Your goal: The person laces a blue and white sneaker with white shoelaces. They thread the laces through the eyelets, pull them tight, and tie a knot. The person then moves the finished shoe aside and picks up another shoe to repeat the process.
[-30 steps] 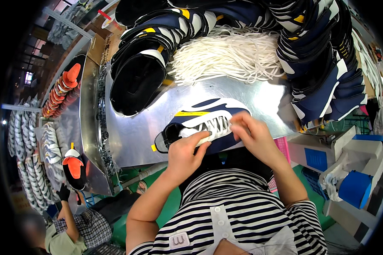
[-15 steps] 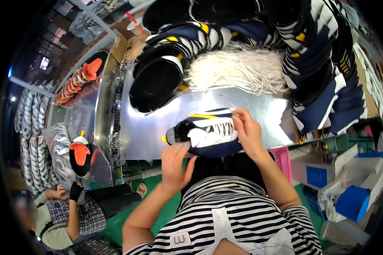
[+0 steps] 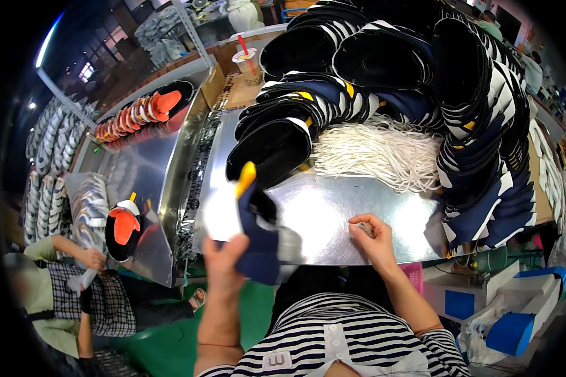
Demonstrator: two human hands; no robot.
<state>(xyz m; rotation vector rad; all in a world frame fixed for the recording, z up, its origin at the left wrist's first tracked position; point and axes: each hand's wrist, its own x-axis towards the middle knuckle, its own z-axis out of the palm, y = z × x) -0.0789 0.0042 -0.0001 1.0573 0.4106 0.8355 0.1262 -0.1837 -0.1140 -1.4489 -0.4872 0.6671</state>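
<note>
My left hand (image 3: 225,264) is closed on a navy and white shoe upper (image 3: 258,248) with a yellow heel tab. The upper is lifted and turned on its side left of my middle, and motion blurs it. Over the metal tabletop (image 3: 324,220), my right hand (image 3: 377,244) has its fingers curled in a pinch. Something small and greyish shows between those fingers, but I cannot make out what it is. Beyond the hands lies a heap of white shoelaces (image 3: 377,156).
Nested navy, black and white shoe uppers (image 3: 270,151) line the table's back; another tall stack (image 3: 478,188) stands at right. A cup with a red straw (image 3: 245,60) is at the back left. A co-worker (image 3: 69,283) sits at left beside an orange-lined upper (image 3: 124,227).
My left hand has raised the upper off the table and carried it left, turning it. My right hand has come away from it and lower. The view has shifted.
</note>
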